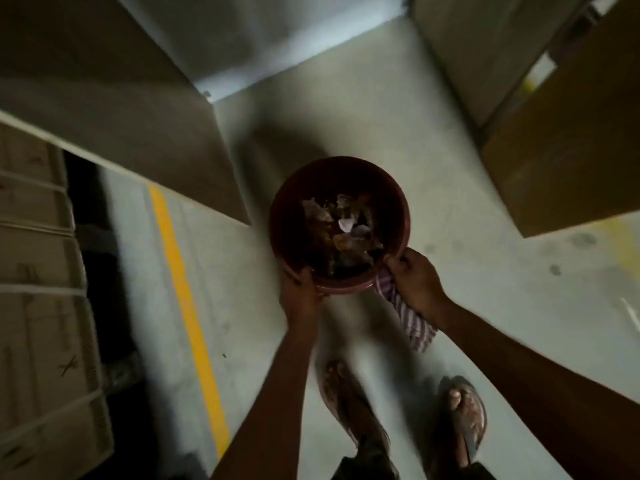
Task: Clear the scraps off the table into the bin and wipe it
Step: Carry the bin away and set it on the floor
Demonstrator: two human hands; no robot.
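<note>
A round dark-red bin (294,202) is held out in front of me above the floor, seen from above. Several scraps (341,225) of paper and brownish bits lie in its bottom. My left hand (301,289) grips the near left rim, thumb over the edge. My right hand (415,278) grips the near right rim and also clutches a purple-and-white striped cloth (412,323), which hangs down below the bin. The frame is blurred by motion.
Grey concrete floor (346,116) with a yellow painted line (187,299) at left. Stacked strapped cartons (38,306) stand at far left, a large flat board (121,109) at upper left, a cardboard box (561,161) at upper right. My sandalled feet (464,414) show below.
</note>
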